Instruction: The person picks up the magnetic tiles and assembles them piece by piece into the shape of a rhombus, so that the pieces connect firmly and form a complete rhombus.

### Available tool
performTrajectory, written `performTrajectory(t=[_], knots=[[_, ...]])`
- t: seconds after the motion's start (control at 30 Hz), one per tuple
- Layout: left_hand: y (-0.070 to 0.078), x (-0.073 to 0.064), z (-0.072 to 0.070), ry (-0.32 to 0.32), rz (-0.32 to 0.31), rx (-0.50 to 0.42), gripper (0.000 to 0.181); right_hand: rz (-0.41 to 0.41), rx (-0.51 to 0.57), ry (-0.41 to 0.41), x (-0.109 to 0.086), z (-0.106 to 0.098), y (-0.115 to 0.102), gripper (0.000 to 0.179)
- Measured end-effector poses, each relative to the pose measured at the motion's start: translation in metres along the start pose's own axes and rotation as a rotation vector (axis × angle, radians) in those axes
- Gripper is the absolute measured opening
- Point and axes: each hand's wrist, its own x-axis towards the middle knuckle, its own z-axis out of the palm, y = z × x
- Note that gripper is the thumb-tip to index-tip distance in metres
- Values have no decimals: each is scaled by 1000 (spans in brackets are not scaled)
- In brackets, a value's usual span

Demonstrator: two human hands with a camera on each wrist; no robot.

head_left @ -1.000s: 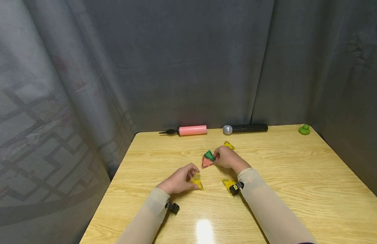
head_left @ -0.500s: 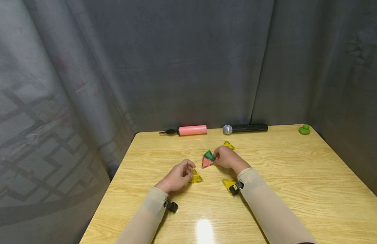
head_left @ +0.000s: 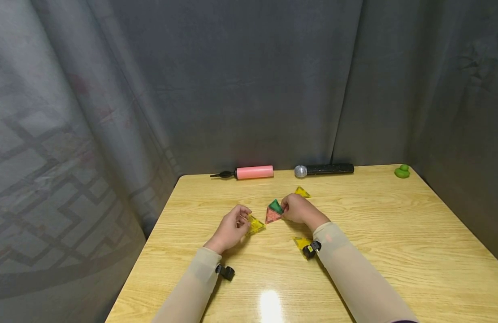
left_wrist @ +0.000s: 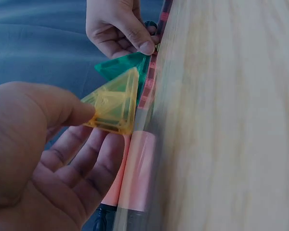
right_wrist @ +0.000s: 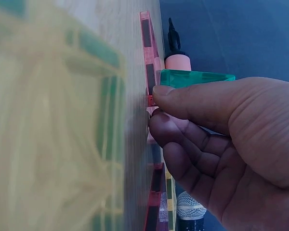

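Left hand (head_left: 231,229): grasping the held yellow tile (head_left: 255,225) by one side, thumb against its face.
Right hand (head_left: 298,209): grasping with thumb and finger at the low corner where the green tile (head_left: 275,207) meets the red tile (head_left: 273,215).
Held yellow tile: a see-through triangle, tilted up, just left of the red and green pair; whether it touches the table (head_left: 394,233) I cannot tell.
Red tile: flat on the wood, near the table's middle.
Green tile: standing up along the red tile's far side.
Near yellow tile (head_left: 300,243): under the right wrist, partly covered.
Far yellow tile (head_left: 303,192): just behind the right hand.
Back edge: pink pump (head_left: 254,172) at left, black microphone (head_left: 329,169) beside it, green toy (head_left: 402,172) at the right corner.
Backdrop: grey curtain (head_left: 253,89).
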Motion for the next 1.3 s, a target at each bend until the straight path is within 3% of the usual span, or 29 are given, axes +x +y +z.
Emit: performTrajectory(t=[0.47, 1.0, 1.3], knots=[[0, 6, 0, 131, -38, 26, 34, 7, 7, -7, 0, 4, -1, 19], [9, 23, 3, 155, -94, -4, 33, 6, 14, -10, 0, 3, -1, 19], [8, 31, 9, 175, -79, -29, 32, 8, 28, -6, 0, 4, -1, 19]])
